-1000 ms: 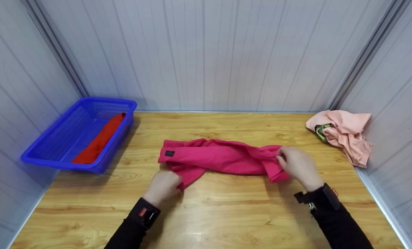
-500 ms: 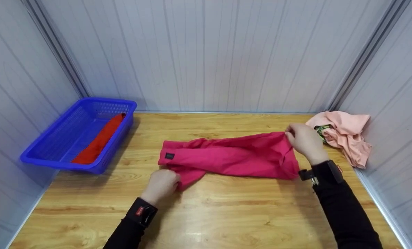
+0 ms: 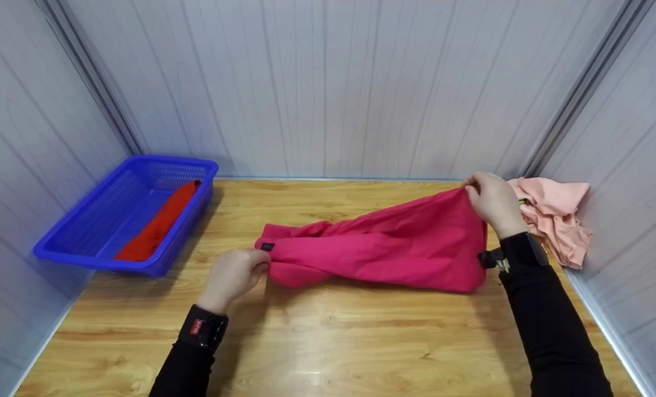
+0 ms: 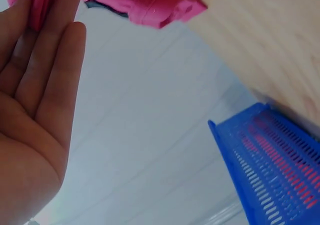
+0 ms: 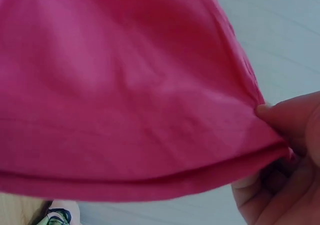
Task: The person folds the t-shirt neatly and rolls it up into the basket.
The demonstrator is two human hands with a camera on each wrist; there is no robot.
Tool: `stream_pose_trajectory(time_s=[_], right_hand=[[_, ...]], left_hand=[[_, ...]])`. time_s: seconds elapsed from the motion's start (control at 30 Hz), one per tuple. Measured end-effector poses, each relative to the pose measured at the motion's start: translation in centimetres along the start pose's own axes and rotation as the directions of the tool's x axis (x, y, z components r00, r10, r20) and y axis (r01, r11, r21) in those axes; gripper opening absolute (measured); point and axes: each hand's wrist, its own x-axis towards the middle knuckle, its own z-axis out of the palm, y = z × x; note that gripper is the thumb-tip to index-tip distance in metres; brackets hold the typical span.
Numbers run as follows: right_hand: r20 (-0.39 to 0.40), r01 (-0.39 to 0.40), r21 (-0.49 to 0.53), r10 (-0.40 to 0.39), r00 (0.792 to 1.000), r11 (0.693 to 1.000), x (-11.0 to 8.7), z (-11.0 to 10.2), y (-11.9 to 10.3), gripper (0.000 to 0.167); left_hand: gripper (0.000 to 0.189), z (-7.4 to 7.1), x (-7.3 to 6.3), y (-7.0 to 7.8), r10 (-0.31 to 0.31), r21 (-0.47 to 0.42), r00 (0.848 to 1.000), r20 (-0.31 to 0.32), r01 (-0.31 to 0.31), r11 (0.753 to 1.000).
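Note:
A bright pink cloth garment (image 3: 361, 253) stretches from side to side across the wooden table, with a small black patch near its left end. My left hand (image 3: 234, 275) pinches that left end just below the patch. In the left wrist view, thumb and fingers hold a fold of pink cloth (image 4: 37, 7). My right hand (image 3: 493, 201) grips the upper right corner and holds it raised, so the right part hangs spread out. The right wrist view shows the pinched corner beside a long hem (image 5: 125, 190). Which kind of garment it is, I cannot tell.
A blue plastic basket (image 3: 74, 256) stands at the left with a folded orange-red cloth (image 3: 160, 226) inside. A crumpled peach-coloured cloth (image 3: 559, 207) lies against the right wall, partly behind my right hand. Pale panel walls (image 3: 328, 94) enclose the table (image 3: 328, 353) at back and sides.
My right hand has moved up and to the right, raising and spreading the garment's right end. My left hand has shifted up and left, from the lower flap to the patch end.

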Motion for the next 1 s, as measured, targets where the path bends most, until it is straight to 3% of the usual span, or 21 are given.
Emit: stream_pose_trajectory(time_s=[0.17, 0.4, 0.73, 0.9, 1.0], right_hand=[[-0.101, 0.015, 0.038, -0.012, 0.995, 0.999, 0.8, -0.7, -0.4, 0.016], [-0.268, 0.045, 0.1, -0.017, 0.963, 0.994, 2.0, -2.3, -1.3, 0.017], [-0.335, 0.014, 0.104, 0.022, 0.942, 0.994, 2.5, -3.4, -1.0, 0.018], [-0.363, -0.016, 0.125, 0.06, 0.93, 0.992, 2.6, -3.6, -0.3, 0.018], [-0.367, -0.044, 0.134, 0.091, 0.926, 0.99, 2.6, -3.6, 0.4, 0.019]], left_hand=[[0.014, -1.7, 1.0, -0.9, -0.012, 0.017, 0.994, -0.109, 0.014, 1.0], [0.011, -4.6, 2.3, -2.3, -0.103, 0.07, 0.966, -0.236, 0.123, 0.99], [0.01, -7.3, 3.0, -4.2, -0.24, 0.018, 0.911, -0.335, 0.261, 0.965], [0.01, -8.8, 3.0, -5.1, -0.361, -0.048, 0.869, -0.339, 0.367, 0.929], [0.01, -9.7, 3.0, -5.9, -0.4, -0.066, 0.848, -0.348, 0.403, 0.913]])
